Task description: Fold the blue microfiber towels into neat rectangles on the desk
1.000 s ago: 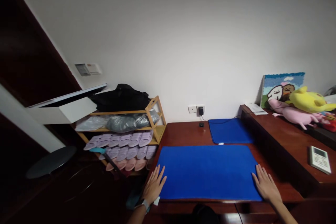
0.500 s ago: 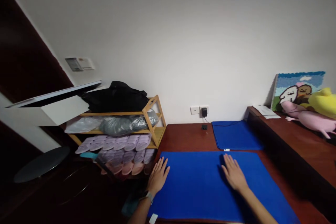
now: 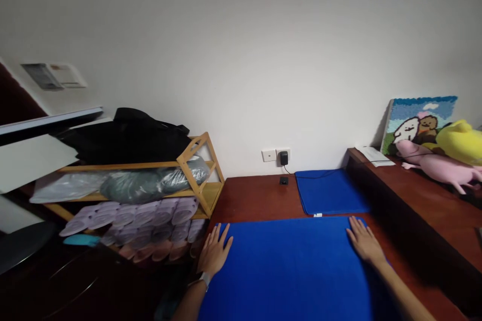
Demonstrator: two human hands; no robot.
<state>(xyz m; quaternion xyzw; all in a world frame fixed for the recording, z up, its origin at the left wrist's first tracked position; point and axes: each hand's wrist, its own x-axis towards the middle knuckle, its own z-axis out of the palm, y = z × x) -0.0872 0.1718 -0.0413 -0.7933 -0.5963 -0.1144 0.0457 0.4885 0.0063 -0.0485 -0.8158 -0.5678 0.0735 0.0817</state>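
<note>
A blue cloth (image 3: 289,266) lies spread flat on the reddish-brown table. At its far left corner rests my left hand (image 3: 214,251), fingers stretched out, with a watch on the wrist. My right hand (image 3: 365,241) lies flat with fingers spread at the cloth's far right corner. Neither hand grips anything. Behind the spread cloth, a second blue cloth (image 3: 331,191) lies folded, with a small white tag (image 3: 318,215) at its near edge.
A wooden rack (image 3: 207,185) with slippers (image 3: 165,210) and a black bag (image 3: 131,135) stands left. A raised ledge (image 3: 414,185) at right holds a pink plush toy (image 3: 440,160), a yellow plush toy (image 3: 459,140) and a picture (image 3: 417,120). A black plug (image 3: 283,158) sits in the wall socket.
My right hand has slid right across the cloth, from its middle to the far right corner. The left hand stays at the left corner. The view has shifted slightly.
</note>
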